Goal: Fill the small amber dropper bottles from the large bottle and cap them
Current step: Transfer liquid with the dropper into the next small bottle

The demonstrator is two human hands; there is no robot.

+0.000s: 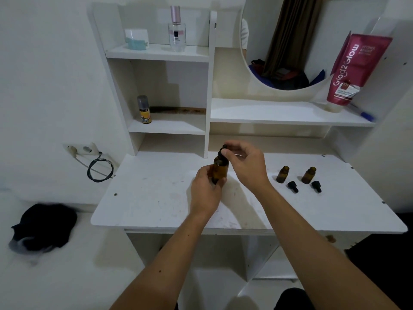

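Observation:
My left hand point(204, 193) grips the large amber bottle point(220, 170) by its body, holding it upright above the middle of the white table point(152, 198). At the bottle's neck, my right hand point(244, 163) pinches its black cap point(223, 151) with thumb and fingers. Two small amber dropper bottles point(282, 174) point(308, 175) stand uncapped at the right of the table. A black dropper cap point(293, 186) lies in front of the first bottle, and a second black dropper cap point(316, 186) lies in front of the other.
White shelves rise behind the table, holding a yellow spray can point(144, 110), a comb point(178, 110), a perfume bottle point(177, 30) and a jar point(136, 39). A red tube point(355, 68) leans by the round mirror point(288, 41). A wall socket point(81, 149) with a cable is at the left.

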